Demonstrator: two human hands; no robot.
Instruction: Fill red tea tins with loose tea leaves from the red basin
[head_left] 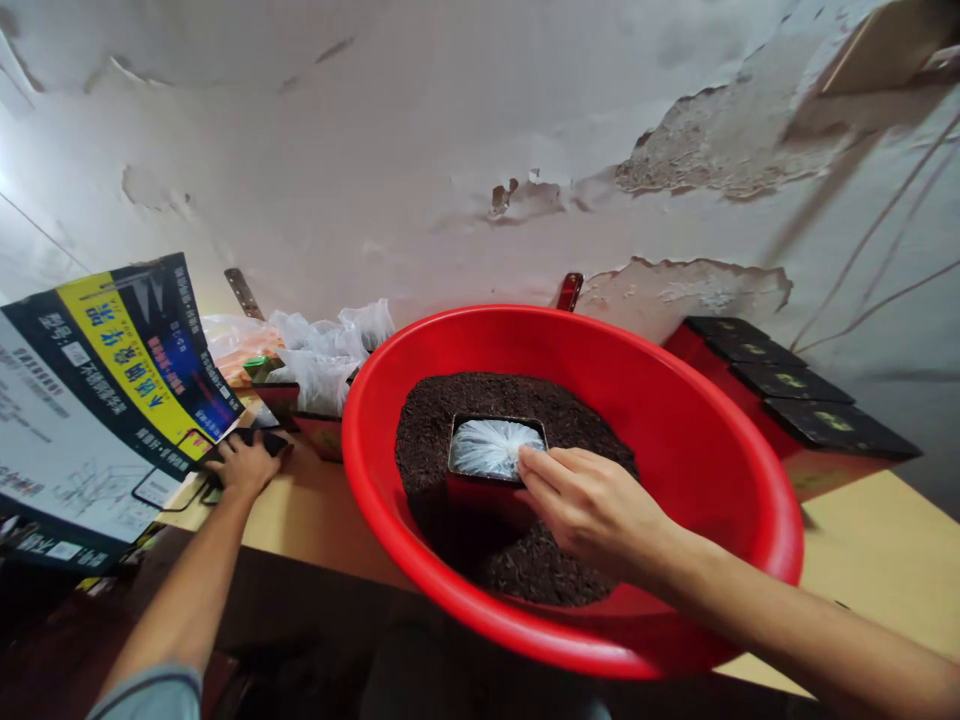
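A big red plastic basin [697,440] sits on the table and holds a heap of dark loose tea leaves [450,410]. A small red box [480,495] lined with a white plastic bag [487,447] stands sunk in the leaves. My right hand [592,505] grips the box's right edge, fingers curled over the rim and touching the bag. My left hand [244,462] reaches to the left of the basin and rests with bent fingers on a small black object [259,440] at the table's edge; whether it grips this I cannot make out.
A printed cardboard carton flap [105,390] stands at the left. Clear plastic bags [322,350] lie behind the left hand. Red boxes with black lids [787,390] are stacked at the right. A peeling wall rises behind the wooden table [885,570].
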